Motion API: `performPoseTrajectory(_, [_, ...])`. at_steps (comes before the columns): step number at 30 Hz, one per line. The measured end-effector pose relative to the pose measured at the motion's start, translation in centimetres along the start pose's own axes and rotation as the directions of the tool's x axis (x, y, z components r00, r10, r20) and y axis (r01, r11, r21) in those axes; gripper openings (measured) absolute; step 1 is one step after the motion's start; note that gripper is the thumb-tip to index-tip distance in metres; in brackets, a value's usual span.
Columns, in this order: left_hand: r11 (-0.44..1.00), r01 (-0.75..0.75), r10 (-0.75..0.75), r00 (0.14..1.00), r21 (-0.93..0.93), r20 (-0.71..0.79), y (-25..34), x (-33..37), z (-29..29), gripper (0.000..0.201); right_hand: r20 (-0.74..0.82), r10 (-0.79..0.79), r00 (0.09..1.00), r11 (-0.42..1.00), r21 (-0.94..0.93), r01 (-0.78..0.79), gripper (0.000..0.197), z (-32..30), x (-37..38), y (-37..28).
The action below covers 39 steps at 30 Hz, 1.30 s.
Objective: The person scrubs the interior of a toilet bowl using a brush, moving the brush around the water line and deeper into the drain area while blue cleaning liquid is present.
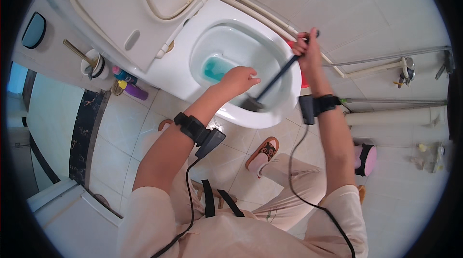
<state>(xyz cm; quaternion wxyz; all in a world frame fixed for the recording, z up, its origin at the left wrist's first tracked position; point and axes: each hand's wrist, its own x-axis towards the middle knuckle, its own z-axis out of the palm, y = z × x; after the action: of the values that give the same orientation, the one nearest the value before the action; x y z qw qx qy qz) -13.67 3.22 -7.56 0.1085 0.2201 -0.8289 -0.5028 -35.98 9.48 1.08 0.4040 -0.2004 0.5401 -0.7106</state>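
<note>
My right hand (310,51) is closed around the upper end of a long, dark toilet brush (279,82). The brush slants down to the left, and its head (252,104) lies against the inner wall of the white toilet bowl (267,121) at the near side. Over the bowl hangs my left hand (238,81), back upward, its fingers loosely bent and partly apart. Nothing shows in that hand. Blue-green liquid (215,68) lies in the bottom of the bowl, to the left of my left hand.
The toilet lid and seat (115,12) are raised. To the left stand a brush holder (98,65) with a gold-coloured handle and a purple bottle (136,92) with a yellow cap. Pipes (395,115) run along the right wall. Something red shows behind the bowl's right rim.
</note>
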Motion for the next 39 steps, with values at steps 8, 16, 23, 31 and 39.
performPoseTrajectory(8, [0.976, 0.090, -0.133, 0.966, -0.196, -0.220, -0.1, 1.2, -4.2, 0.028, 0.226, 0.072, 0.971, 0.984, 0.142, -0.106, 0.062, -3.1, 2.8, 1.2])
performPoseTrajectory(16, [0.976, 0.114, -0.159, 0.955, -0.184, -0.249, -0.6, 1.2, -4.6, 0.028, 0.016, 0.062, 0.998, 0.984, 0.166, -0.064, 0.059, 5.6, 3.2, 4.3])
performPoseTrajectory(23, [0.975, 0.135, -0.169, 0.965, -0.174, -0.201, -0.2, 0.3, -4.7, 0.029, 0.048, -0.034, 0.998, 0.993, -0.108, 0.039, 0.054, -0.9, 3.2, 0.5])
performPoseTrajectory(31, [0.933, 0.111, -0.119, 0.993, -0.342, -0.005, -0.1, 1.2, -2.3, 0.015, 0.328, -0.058, 0.943, 0.995, 0.090, 0.030, 0.058, 9.5, 3.2, 3.3])
performPoseTrajectory(39, [0.888, 0.158, -0.155, 0.987, -0.432, 0.042, 0.6, 2.1, 0.2, 0.011, 0.065, 0.046, 0.997, 0.990, 0.128, -0.054, 0.057, 6.2, 0.9, 3.1])
